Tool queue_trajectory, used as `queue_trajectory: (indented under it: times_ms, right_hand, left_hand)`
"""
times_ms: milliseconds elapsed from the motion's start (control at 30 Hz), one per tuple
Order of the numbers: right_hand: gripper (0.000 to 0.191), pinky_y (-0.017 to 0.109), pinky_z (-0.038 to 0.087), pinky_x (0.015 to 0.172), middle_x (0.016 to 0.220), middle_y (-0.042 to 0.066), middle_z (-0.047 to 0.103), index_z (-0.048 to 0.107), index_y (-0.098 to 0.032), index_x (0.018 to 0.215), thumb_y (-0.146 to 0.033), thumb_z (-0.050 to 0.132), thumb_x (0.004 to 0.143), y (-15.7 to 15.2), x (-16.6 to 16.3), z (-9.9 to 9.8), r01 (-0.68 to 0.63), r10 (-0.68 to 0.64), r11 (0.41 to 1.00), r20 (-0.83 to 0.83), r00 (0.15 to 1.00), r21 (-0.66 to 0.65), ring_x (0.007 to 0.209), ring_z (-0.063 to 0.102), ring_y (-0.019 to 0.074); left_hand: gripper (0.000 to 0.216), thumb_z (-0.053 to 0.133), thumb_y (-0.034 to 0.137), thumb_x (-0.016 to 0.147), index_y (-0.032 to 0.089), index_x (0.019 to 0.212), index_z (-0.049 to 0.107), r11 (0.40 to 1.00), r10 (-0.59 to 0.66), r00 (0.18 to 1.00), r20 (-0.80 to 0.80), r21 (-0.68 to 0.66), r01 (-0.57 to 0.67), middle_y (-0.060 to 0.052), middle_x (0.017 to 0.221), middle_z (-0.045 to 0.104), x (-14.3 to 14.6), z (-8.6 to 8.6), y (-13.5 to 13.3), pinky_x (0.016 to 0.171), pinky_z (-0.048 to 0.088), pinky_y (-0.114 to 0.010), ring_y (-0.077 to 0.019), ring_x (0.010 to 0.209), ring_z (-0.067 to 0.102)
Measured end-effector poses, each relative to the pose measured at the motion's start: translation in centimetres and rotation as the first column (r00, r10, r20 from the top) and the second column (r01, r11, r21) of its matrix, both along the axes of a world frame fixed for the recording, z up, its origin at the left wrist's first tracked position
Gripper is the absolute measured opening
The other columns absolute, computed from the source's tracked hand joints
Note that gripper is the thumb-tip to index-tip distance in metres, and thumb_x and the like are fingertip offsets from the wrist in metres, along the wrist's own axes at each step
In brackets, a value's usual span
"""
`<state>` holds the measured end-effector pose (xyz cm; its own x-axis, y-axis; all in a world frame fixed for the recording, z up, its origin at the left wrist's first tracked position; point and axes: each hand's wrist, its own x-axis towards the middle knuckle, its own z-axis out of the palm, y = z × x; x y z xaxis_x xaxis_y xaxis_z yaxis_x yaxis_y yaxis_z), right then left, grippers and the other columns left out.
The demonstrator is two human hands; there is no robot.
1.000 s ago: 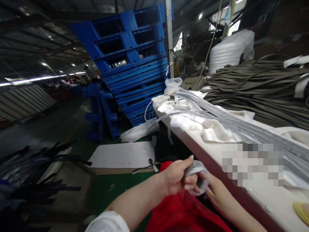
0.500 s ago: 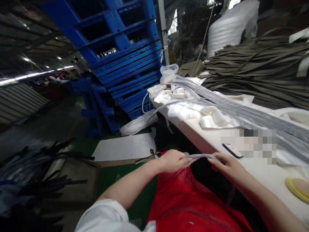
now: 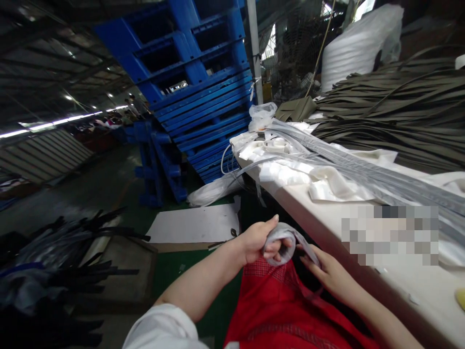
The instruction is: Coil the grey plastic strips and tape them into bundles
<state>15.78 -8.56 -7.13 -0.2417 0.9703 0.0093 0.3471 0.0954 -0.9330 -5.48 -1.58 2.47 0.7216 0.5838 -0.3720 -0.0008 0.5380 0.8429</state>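
Plastic wrap (image 3: 393,31), two o'clock: white stack (image 3: 341,60) inside.
Left hand (image 3: 260,238): fingers clamped through grey strip coil (image 3: 291,253).
Right hand (image 3: 332,272): pinching tail (image 3: 306,247), coil's four o'clock.

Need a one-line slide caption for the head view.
Left hand holds a coiled grey strip, right hand its uncoiled length, beside a white tabletop.

Pale grey strip (image 3: 291,241), hollow coil at left hand (image 3: 259,241).
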Motion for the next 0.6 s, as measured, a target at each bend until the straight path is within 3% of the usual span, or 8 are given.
queue_trajectory:
  times_ms: [133, 200, 233, 333, 433, 500, 533, 600]
  right_hand:
    - [0.039, 0.032, 0.048, 0.074, 0.078, 0.002, 0.064, 0.066, -0.02, 0.092, -0.052, 0.045, 0.092, -0.7, -1.6, 0.5, -0.064, 0.059, 0.994, -0.061, 0.996, -0.086, 0.076, 0.059, 0.0215]
    - [0.043, 0.028, 0.045, 0.069, 0.072, 0.001, 0.06, 0.063, -0.018, 0.076, -0.054, 0.044, 0.093, -1.5, -2.2, 1.9, -0.16, 0.141, 0.978, -0.143, 0.98, -0.132, 0.069, 0.055, 0.0174]
    - [0.045, 0.026, 0.044, 0.066, 0.069, 0.001, 0.058, 0.06, -0.018, 0.072, -0.054, 0.044, 0.094, -1.9, -2.4, 2.9, -0.215, 0.18, 0.963, -0.205, 0.962, -0.161, 0.066, 0.052, 0.0154]
    - [0.041, 0.022, 0.037, 0.054, 0.062, -0.001, 0.054, 0.059, -0.017, 0.08, -0.053, 0.045, 0.094, -2.7, -2.0, 5.5, -0.32, 0.184, 0.912, -0.439, 0.88, -0.258, 0.055, 0.045, 0.011]
    - [0.038, 0.021, 0.032, 0.047, 0.057, -0.003, 0.053, 0.059, -0.017, 0.094, -0.054, 0.051, 0.091, -2.7, 0.0, 6.6, -0.27, 0.059, 0.907, -0.537, 0.842, -0.324, 0.047, 0.04, 0.0093]
    - [0.038, 0.022, 0.036, 0.048, 0.062, -0.001, 0.056, 0.059, -0.017, 0.093, -0.054, 0.054, 0.089, -2.6, 1.6, 6.5, -0.231, 0.063, 0.913, -0.444, 0.894, -0.337, 0.049, 0.045, 0.0102]
    - [0.037, 0.023, 0.039, 0.051, 0.067, 0.001, 0.06, 0.06, -0.017, 0.094, -0.053, 0.054, 0.089, -2.5, 2.3, 6.4, -0.214, 0.095, 0.921, -0.345, 0.934, -0.325, 0.053, 0.05, 0.0117]
    - [0.033, 0.026, 0.046, 0.062, 0.081, 0.004, 0.066, 0.063, -0.019, 0.096, -0.05, 0.051, 0.091, -2.4, 3.3, 6.3, -0.165, 0.158, 0.956, -0.049, 0.986, -0.241, 0.068, 0.058, 0.0165]
  left_hand:
    - [0.059, 0.037, 0.059, 0.094, 0.007, 0.092, 0.066, 0.925, 0.334, 0.902, 0.275, 0.088, -0.37, 0.006, 0.05, 0.044, 0.9, 1.7, 1.5, 0.074, 0.051, -0.029, -0.006, 0.042, 0.043]
    - [0.052, 0.04, 0.057, 0.093, 0.01, 0.102, 0.061, 0.781, 0.456, 0.834, 0.312, 0.309, -0.543, 0.0, 0.066, 0.056, 1.7, 1.3, 2.1, 0.085, 0.049, -0.034, -0.0112, 0.06, 0.056]
    - [0.05, 0.04, 0.057, 0.093, 0.012, 0.104, 0.06, 0.673, 0.485, 0.832, 0.27, 0.492, -0.553, -0.003, 0.074, 0.06, 2.1, 0.7, 2.1, 0.088, 0.047, -0.036, -0.0151, 0.07, 0.06]
    - [0.05, 0.04, 0.06, 0.09, 0.014, 0.097, 0.059, 0.359, 0.498, 0.867, 0.015, 0.907, -0.222, -0.013, 0.086, 0.064, 3.1, -1.7, 1.2, 0.087, 0.045, -0.04, -0.0251, 0.086, 0.061]
    - [0.054, 0.034, 0.061, 0.09, 0.013, 0.09, 0.059, 0.196, 0.335, 0.905, -0.264, 0.958, 0.207, -0.014, 0.08, 0.064, 3.3, -2.9, -0.4, 0.077, 0.046, -0.039, -0.0267, 0.078, 0.061]
    - [0.056, 0.03, 0.061, 0.091, 0.014, 0.085, 0.06, 0.083, 0.276, 0.85, -0.449, 0.892, 0.445, -0.011, 0.077, 0.064, 3.1, -2.6, -1.1, 0.069, 0.045, -0.035, -0.0243, 0.073, 0.061]
    - [0.057, 0.029, 0.061, 0.092, 0.015, 0.08, 0.06, 0.053, 0.277, 0.801, -0.531, 0.841, 0.538, -0.01, 0.074, 0.064, 2.9, -2.4, -1.1, 0.065, 0.044, -0.032, -0.0228, 0.07, 0.061]
    - [0.06, 0.027, 0.06, 0.093, 0.016, 0.067, 0.058, 0.113, 0.256, 0.712, -0.653, 0.752, 0.649, -0.007, 0.065, 0.062, 2.6, -1.9, -0.9, 0.059, 0.039, -0.028, -0.0191, 0.063, 0.059]
